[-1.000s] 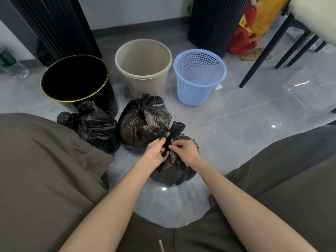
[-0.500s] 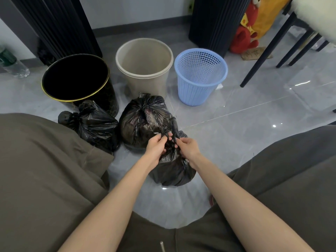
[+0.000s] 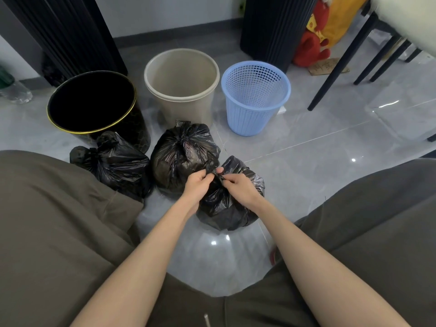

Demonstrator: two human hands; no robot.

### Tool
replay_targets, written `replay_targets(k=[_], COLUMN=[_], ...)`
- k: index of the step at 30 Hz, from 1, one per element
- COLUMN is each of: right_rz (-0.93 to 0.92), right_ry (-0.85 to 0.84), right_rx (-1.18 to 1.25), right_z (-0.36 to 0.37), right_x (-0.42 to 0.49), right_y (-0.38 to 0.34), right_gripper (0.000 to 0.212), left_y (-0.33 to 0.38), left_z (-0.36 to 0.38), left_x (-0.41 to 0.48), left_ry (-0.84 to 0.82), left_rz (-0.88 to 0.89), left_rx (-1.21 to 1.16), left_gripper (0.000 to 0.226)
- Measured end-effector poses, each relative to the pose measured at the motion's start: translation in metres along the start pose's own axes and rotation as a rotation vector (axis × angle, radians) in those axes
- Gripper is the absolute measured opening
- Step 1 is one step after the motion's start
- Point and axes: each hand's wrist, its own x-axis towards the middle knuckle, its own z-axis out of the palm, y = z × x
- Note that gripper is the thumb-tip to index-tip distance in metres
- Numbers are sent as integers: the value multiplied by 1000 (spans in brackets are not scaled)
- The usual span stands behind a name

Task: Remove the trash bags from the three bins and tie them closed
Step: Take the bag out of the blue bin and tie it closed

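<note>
The grey floor (image 3: 318, 161) fills most of what I see, with my left knee (image 3: 59, 220) and right knee (image 3: 377, 220) spread wide at either side. Three bins stand in a row ahead of me, none with a bag in it: the black bin (image 3: 138, 135) on the left, the beige bin (image 3: 184, 109) in the middle, the blue bin (image 3: 252, 116) on the right. In front of them the three bags are out on the floor. The middle bag (image 3: 179, 156) sits just before the beige bin, its top bunched shut. The left bag (image 3: 118, 166) lies against the foot of the black bin, also bunched at the top. The near bag (image 3: 226, 208) is between my knees, touching the middle bag. My left hand (image 3: 197, 185) and right hand (image 3: 240, 187) meet over its neck, fingers curled, each pinching the gathered plastic there. A bottle (image 3: 14, 93) lies at the far left edge.
</note>
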Motion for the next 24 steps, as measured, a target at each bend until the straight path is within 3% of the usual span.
replay_targets(k=[4,7,9,12,14,18,23,24], right_rz=[12,3,93,245,240,42,44,22], right_ry=[-122,28,149,281,295,170,-125,-142], right_rx=[72,119,230,422,379,101,90,93], right_z=[-2,2,5,7,7,6,2,3], right_x=[1,2,4,4,5,-1,-1,-1], right_y=[1,7,11,7,5,3,1,2], right_gripper=[17,17,21,29,30,33,22,30], left_y=[0,-3,-3,-3,0,6,9,10], left_z=[0,-1,0,-1,-1,-5,-11,-12], left_x=[1,5,6,7,5,5,8,8], left_ry=[94,166,165,55,6,-1,78,72], left_rz=[10,0,-2,59,60,103,87,99], left_rx=[-36,-43,-26,120,239,486,524,518], left_gripper=[30,28,26,22,22,25,26,26])
